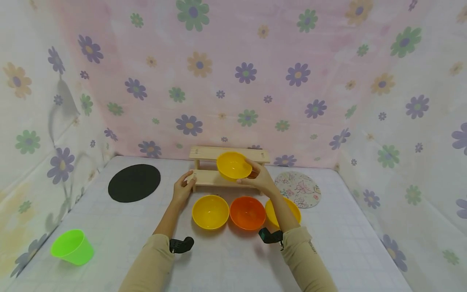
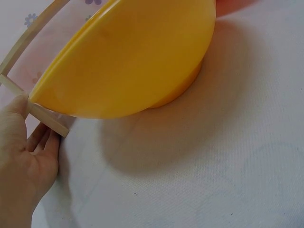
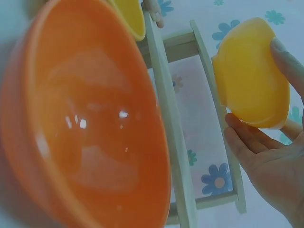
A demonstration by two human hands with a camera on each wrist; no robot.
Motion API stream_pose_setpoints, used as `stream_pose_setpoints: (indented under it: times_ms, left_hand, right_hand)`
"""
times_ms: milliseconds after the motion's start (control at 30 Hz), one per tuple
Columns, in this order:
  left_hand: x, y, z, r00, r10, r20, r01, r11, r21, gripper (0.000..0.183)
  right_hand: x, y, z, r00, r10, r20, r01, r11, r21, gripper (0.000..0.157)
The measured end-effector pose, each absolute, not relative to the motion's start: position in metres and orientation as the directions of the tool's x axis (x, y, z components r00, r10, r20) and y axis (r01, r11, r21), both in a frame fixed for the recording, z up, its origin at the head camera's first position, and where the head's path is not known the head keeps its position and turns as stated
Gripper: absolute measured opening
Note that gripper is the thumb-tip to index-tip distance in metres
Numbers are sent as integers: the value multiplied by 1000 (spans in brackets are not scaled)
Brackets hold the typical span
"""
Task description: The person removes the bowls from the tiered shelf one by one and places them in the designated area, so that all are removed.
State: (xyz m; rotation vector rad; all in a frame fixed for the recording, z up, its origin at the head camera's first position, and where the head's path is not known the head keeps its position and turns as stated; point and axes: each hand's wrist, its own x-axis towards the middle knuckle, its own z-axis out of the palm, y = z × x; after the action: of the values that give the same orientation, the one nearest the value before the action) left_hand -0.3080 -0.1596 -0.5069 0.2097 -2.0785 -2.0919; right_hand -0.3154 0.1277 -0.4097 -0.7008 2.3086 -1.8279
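Observation:
My right hand (image 1: 263,180) holds a yellow bowl (image 1: 233,165) by its right side, raised in front of a two-tier wooden shelf (image 1: 208,178). In the right wrist view, the thumb lies at the rim side of this bowl (image 3: 251,76) and the fingers are around its lower side, close to the upper board. My left hand (image 1: 181,190) grips the left end of the lower board, thumb above and fingers beneath. In front of the shelf stand another yellow bowl (image 1: 210,212), an orange bowl (image 1: 247,213) and a third yellow bowl (image 1: 271,213), partly hidden by my right forearm.
A black round mat (image 1: 134,183) lies to the shelf's left, a patterned round mat (image 1: 299,190) to its right. Near the left front, a bright green cup (image 1: 73,247) stands tilted in view on the white-covered table (image 1: 127,235). Flowered cloth walls (image 1: 226,93) enclose the table.

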Motion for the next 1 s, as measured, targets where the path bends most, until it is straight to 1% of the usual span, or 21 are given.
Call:
stream_pose_setpoints:
  times_ms: [267,500,600,700,1000]
  left_hand:
    - [-307,-157,-505,-972,-232,44,48,-11,999,44]
    - [-306,-157,-502,-974,-226,29,30,-3,1000,44]
    - [-306,-157,-502,-974,-224,26,29,-9,1000,44]
    - [-307,-157,-502,-974,-226,20,25,-20,999,44]
    - [-307,-159,-505,-975,-224,14,21,-29,999,44]
  right_hand:
    - [-305,154,-415,-905,-384,184,-287,231,-929,80]
    - [-291,182,-420,-938,-330,107,-206,281,-937,81]
    - [-286,195,-422,-946,-304,109,-203,294,-934,82]
    - [-279,209,-424,-955,-272,118,-209,336,-918,82]
    - [-263,250,-433,-981,-178,75,-140,387,-911,84]
